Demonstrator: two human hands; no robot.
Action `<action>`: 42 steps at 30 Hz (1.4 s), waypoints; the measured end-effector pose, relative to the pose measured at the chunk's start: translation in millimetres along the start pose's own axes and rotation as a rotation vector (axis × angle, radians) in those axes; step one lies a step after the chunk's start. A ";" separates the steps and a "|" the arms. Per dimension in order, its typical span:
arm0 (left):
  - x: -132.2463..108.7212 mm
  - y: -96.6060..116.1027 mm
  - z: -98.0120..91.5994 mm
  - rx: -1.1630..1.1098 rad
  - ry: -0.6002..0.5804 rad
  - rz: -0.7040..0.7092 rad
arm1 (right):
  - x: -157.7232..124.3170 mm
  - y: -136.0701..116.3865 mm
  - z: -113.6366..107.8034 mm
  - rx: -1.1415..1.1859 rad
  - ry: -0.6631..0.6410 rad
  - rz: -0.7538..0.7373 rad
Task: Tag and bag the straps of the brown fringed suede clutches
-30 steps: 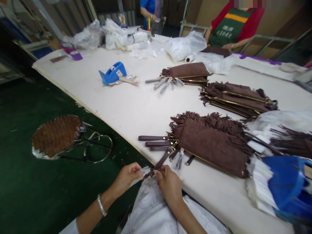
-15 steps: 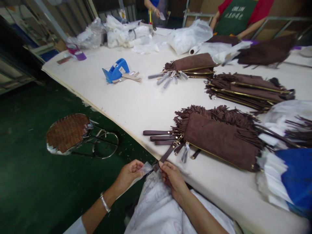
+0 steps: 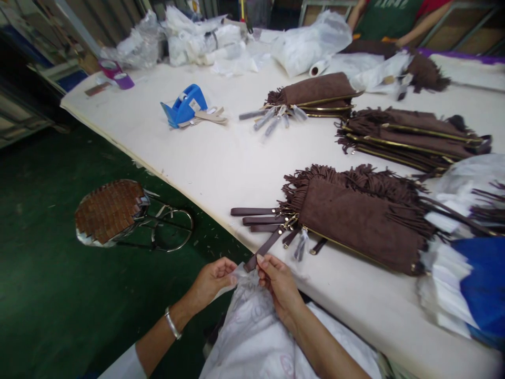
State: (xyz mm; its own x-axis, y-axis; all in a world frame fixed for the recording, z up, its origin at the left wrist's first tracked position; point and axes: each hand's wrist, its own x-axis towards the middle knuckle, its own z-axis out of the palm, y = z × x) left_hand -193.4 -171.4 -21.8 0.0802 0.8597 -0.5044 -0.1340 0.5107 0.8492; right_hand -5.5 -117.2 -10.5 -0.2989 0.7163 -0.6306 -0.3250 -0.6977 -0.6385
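Note:
My left hand pinches a small clear plastic sleeve just off the table's front edge. Its mouth meets the end of a dark brown wrist strap; I cannot tell how far the strap reaches inside. My right hand is closed on that strap close to its looped end. The strap runs up to a brown fringed suede bag with a gold zip, lying at the table's edge. Several other straps stick out to its left, and a plastic-wrapped zip pull hangs at its front.
More brown fringed bags lie stacked farther back. A blue tape dispenser stands on the white table. Plastic wrapping covers the far side, where a person in a green apron stands. A stool is on the floor at left.
My left hand has brought the plastic sleeve right and up against the strap's end. The view has tipped down slightly. Across the table, the person's brown bag has shifted.

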 end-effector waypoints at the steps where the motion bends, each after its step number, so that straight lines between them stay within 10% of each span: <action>1: -0.1 -0.5 0.0 -0.003 -0.001 -0.004 | 0.6 0.6 -0.4 -0.009 0.006 -0.004; 42: 9.1 27.5 52.2 -0.213 0.117 -0.094 | 1.7 -6.5 -4.3 -0.186 -0.032 -0.078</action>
State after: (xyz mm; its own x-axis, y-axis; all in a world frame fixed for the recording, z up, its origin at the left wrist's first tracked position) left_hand -144.8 -149.6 5.1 -0.0107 0.7964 -0.6047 -0.3377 0.5664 0.7518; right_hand -0.1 -111.5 -9.3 -0.3083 0.7662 -0.5638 -0.1775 -0.6286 -0.7572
